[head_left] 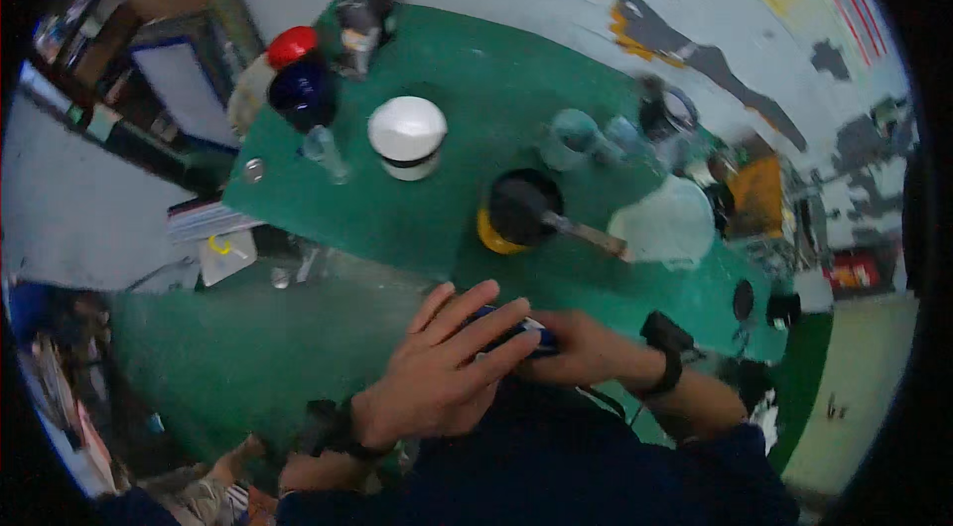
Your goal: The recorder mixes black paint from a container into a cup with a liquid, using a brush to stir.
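Close to my body, my right hand [588, 351] grips a small dark blue object [542, 335] with a whitish patch; its kind I cannot make out. Across it lies my left hand [449, 367], its fingers stretched out and slightly spread, covering much of the object. Whether the left palm presses on it is hidden. Beyond my hands on the green table [467, 60] stands a yellow pot [498, 234] with a dark inside. A brush [586, 234] rests over the pot's rim, its wooden handle pointing right.
A white tub [408, 134] and a dark blue bucket [303, 95] stand at the far left. Translucent cups [571, 140] and a pale round sheet or lid [667, 221] are on the right. A picture-like framed panel [186, 89] leans left. Part of another person [223, 486] shows lower left.
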The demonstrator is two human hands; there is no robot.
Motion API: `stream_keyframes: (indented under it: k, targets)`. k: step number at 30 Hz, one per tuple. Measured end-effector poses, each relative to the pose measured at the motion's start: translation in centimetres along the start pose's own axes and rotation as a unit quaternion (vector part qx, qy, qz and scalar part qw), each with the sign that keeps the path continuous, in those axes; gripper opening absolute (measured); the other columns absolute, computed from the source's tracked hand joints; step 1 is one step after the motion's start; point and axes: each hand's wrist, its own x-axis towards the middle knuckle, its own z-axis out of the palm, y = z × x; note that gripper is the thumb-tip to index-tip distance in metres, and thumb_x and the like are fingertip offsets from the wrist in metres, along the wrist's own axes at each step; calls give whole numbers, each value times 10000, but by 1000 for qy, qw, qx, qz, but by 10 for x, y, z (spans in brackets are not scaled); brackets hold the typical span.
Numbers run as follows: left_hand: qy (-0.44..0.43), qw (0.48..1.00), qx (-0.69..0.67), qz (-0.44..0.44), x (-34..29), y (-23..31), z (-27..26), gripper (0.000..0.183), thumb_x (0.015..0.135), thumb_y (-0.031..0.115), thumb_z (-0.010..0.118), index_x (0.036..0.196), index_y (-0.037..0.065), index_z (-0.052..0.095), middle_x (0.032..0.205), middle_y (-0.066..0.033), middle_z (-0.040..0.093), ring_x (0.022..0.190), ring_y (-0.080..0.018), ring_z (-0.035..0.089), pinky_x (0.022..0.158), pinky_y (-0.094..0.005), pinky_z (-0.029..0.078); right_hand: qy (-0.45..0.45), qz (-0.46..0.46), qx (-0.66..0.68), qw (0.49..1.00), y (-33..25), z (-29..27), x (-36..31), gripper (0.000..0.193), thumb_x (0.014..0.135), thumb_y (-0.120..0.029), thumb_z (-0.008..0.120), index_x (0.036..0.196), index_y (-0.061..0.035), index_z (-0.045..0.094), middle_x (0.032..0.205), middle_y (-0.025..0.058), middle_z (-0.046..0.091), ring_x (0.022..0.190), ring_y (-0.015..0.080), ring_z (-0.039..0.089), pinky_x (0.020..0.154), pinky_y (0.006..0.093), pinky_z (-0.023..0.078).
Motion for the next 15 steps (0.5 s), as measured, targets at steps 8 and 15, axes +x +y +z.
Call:
stream_keyframes:
  k: [8, 15]
  targets:
    - [-286, 952, -15, 106, 61, 48, 74, 562, 875, 134, 650, 1432, 143, 577, 969, -110, 627, 901, -329, 678, 750, -476, 531, 22, -77, -48, 996, 55, -35, -109, 1058, 871, -433, 837, 1645, -20, 247, 1408, 200, 645, 1128, 290, 692, 935, 361, 558]
    - [-330, 862, -177, 341, 115, 162, 199, 432, 811, 189, 724, 1228, 109, 643, 962, -107, 682, 805, -358, 713, 670, -488, 587, 210, 57, -230, 948, 41, -116, -277, 917, 879, -527, 827, 1517, 34, 480, 1306, 214, 706, 1144, 295, 704, 965, 406, 569]
